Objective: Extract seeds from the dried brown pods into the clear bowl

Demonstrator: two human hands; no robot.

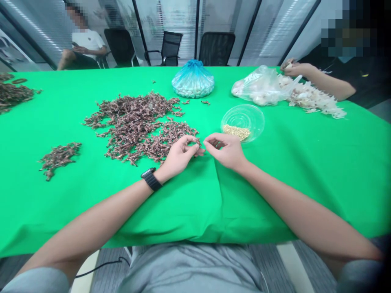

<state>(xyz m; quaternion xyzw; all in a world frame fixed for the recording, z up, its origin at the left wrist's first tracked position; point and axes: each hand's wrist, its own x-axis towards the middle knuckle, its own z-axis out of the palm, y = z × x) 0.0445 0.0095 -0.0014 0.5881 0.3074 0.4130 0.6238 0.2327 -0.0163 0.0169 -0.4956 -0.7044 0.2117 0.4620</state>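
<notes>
Nearest my remote view: grey clothing (189,270) and the edge of a green cloth (189,207); dark watch (152,179) on the left wrist, no brand or reading I can make out

Left hand (179,156): thumb and fingers pinching a small brown piece (198,141) just off the near right edge of the main heap. Right hand (227,150): thumb and fingertips drawn together just beside that piece; I cannot tell whether anything sits between them

Just beyond the right hand, a clear bowl (260,118), unlabelled as far as I see, with pale grains (236,132) gathered at its near side, much of the bottom bare

Left of the bowl, the main heap (128,122) of brown pieces, broad and loose; a smaller cluster (60,157) well apart to its left, and another brown heap (14,95) at the far left edge

My judgement: some done, much left. Grains few, main heap large; whether the small cluster is finished or waiting, I cannot tell

Farther: knotted blue bag (193,79) of pale pieces, no print legible; clear bag (259,87) beside white flakes (317,99), a co-worker's hand (295,68) above them

Farthest: seated person (87,44), the mark on the white shirt too small to read; black chairs (216,49) by the glass
</notes>
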